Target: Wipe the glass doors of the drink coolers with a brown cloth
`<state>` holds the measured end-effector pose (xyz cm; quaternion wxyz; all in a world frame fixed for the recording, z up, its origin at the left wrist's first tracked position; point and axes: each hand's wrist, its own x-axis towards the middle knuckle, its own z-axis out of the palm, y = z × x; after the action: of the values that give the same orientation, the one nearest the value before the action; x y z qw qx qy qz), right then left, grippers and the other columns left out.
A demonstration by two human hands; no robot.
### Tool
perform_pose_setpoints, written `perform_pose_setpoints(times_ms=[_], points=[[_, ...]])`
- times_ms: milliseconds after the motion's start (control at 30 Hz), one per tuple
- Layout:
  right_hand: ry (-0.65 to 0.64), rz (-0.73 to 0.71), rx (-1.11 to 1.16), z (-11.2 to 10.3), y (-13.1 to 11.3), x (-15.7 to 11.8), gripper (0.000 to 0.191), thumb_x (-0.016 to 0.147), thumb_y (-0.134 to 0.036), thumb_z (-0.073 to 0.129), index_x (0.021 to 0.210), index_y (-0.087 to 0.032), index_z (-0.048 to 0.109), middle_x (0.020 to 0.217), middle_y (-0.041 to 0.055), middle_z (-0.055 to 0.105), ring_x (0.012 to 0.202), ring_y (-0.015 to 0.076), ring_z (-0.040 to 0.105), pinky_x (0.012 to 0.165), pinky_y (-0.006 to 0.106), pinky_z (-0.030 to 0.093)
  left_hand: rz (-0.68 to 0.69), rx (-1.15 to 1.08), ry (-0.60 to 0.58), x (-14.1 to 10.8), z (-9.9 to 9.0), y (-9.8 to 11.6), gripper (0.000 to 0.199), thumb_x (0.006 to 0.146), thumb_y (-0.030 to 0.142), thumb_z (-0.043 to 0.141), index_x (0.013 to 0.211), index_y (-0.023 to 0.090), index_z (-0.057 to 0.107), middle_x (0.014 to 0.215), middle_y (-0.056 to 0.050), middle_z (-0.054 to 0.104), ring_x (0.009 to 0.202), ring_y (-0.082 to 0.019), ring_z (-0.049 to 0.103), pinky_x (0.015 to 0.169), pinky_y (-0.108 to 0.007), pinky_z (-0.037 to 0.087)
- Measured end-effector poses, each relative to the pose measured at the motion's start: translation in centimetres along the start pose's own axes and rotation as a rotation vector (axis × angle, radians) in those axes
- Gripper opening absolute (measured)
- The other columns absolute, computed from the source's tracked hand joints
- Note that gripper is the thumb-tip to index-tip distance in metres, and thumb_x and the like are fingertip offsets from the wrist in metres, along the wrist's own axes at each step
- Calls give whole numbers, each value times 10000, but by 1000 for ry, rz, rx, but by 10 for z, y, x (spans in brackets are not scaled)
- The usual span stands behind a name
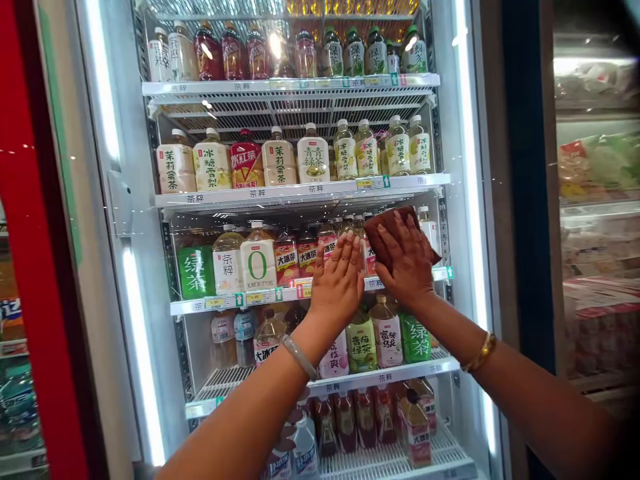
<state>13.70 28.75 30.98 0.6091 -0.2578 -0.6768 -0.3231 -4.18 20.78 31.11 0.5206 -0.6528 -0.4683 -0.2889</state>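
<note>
My left hand (339, 277) lies flat with extended fingers against the glass door of a lit drinks cooler, and a pale bangle circles its wrist. Just right of it, my right hand (407, 260) presses a folded brown cloth (385, 230) to the glass, fingers spread over it. A gold-coloured bracelet is on the right wrist. Behind the glass, both hands overlap the view of the third shelf (233, 306) with its bottled drinks.
Rows of tea bottles (313, 153) stand on several white shelves. Bright light strips (143, 353) run down both sides of the cooler. At the right is another cooler with packaged goods (600, 167); a red panel (30, 267) stands at the left.
</note>
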Motion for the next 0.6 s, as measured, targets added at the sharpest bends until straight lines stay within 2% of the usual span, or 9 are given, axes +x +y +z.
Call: perform_pose_setpoints(times_ms=[67, 133, 200, 267, 367, 433, 500, 600], points=[[-27, -96, 3, 3, -14, -9, 799, 955, -370, 592, 1665, -376, 225, 1778, 31, 123, 1632, 351, 174, 1287, 644, 227, -21, 12, 10, -5, -3, -8, 773, 1068, 307, 394, 1678, 121, -42, 1744, -120, 174, 1640, -221, 70, 1359, -548, -16], [-64, -213, 30, 1, -17, -29, 792, 954, -368, 601, 1659, -394, 240, 1774, 16, 143, 1626, 341, 204, 1289, 637, 238, -12, 20, 3, -14, -6, -17, 772, 1067, 303, 400, 1681, 136, -37, 1744, -111, 188, 1640, -212, 57, 1361, -539, -18], [-102, -313, 59, -3, -7, -49, 781, 946, -379, 625, 1643, -416, 277, 1763, -7, 192, 1619, 335, 233, 1293, 630, 245, 4, 26, -9, -23, -10, -26, 782, 1063, 308, 421, 1686, 179, -34, 1747, -88, 182, 1640, -200, 53, 1363, -533, -11], [-136, -358, 69, -6, 5, -56, 769, 933, -407, 648, 1626, -428, 316, 1752, -24, 228, 1614, 338, 247, 1300, 628, 239, 6, 37, -13, -30, -13, -34, 784, 1064, 336, 436, 1690, 214, -20, 1752, -70, 166, 1640, -195, 50, 1363, -530, -16], [-102, -262, 37, -2, 5, -33, 756, 933, -406, 634, 1627, -392, 334, 1758, -8, 207, 1621, 348, 221, 1305, 635, 212, 6, 48, -20, -31, -17, -41, 759, 1065, 355, 434, 1694, 220, 31, 1757, -57, 146, 1641, -195, 32, 1359, -526, -43], [-26, -135, 20, 6, -14, -9, 739, 953, -384, 596, 1639, -356, 322, 1764, 15, 185, 1631, 344, 184, 1304, 630, 207, 2, 53, -17, -29, -18, -44, 735, 1068, 355, 417, 1693, 188, 68, 1758, -67, 140, 1643, -198, 24, 1356, -529, -54], [-9, -67, 24, 14, -41, 8, 721, 972, -391, 566, 1646, -349, 313, 1766, 18, 178, 1638, 337, 157, 1306, 619, 199, -25, 60, -2, -28, -18, -47, 706, 1073, 346, 391, 1687, 144, 106, 1754, -88, 148, 1645, -206, 25, 1356, -541, -46], [-94, -120, 55, 19, -72, 5, 695, 978, -423, 570, 1630, -411, 333, 1770, -12, 152, 1637, 333, 165, 1307, 611, 184, -60, 72, 15, -33, -20, -53, 685, 1063, 309, 391, 1676, 110, 160, 1746, -117, 176, 1645, -224, 31, 1363, -559, 4]])
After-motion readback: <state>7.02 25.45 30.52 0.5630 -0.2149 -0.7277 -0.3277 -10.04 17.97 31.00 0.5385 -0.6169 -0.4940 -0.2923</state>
